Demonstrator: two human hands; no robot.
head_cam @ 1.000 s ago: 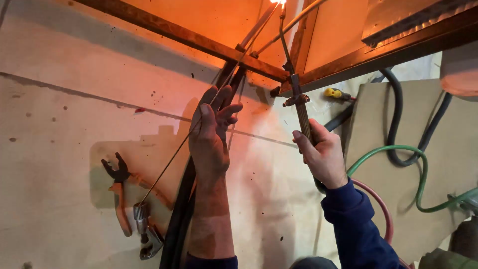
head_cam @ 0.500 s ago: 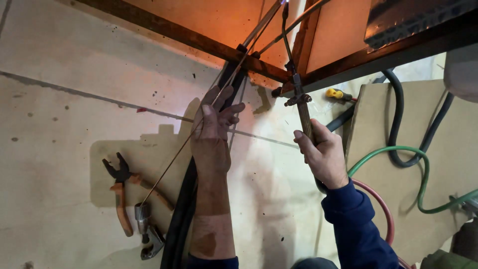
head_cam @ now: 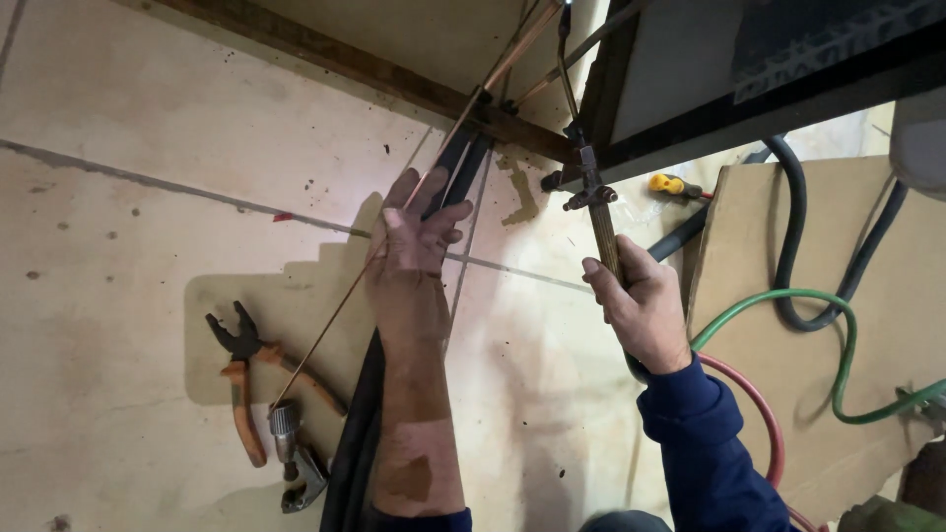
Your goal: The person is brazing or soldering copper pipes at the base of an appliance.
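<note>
1. Brazing torch (head_cam: 596,212): brass-handled, gripped in the right hand (head_cam: 641,310), fingers closed around the handle; its thin neck rises to a tip at the top edge of the view, near the copper tubes.
2. Filler rod (head_cam: 340,315): thin, copper-coloured, slanting from the floor up towards the joint; the left hand (head_cam: 409,261) has its fingers loosely spread against it, and whether it truly pinches the rod cannot be told.
3. Copper tubes (head_cam: 512,49): running up beside a dark metal frame (head_cam: 414,84).
4. Hoses: green hose (head_cam: 838,345) and red hose (head_cam: 759,414) trailing behind the right sleeve, over a board.
5. Floor (head_cam: 118,128) items: orange-handled pliers (head_cam: 241,379), a small tube cutter (head_cam: 291,463), a yellow screwdriver (head_cam: 670,184).
6. Handling note: likely best done with the torch hand steady and the rod fed only at the heated joint, hoses kept clear.
</note>
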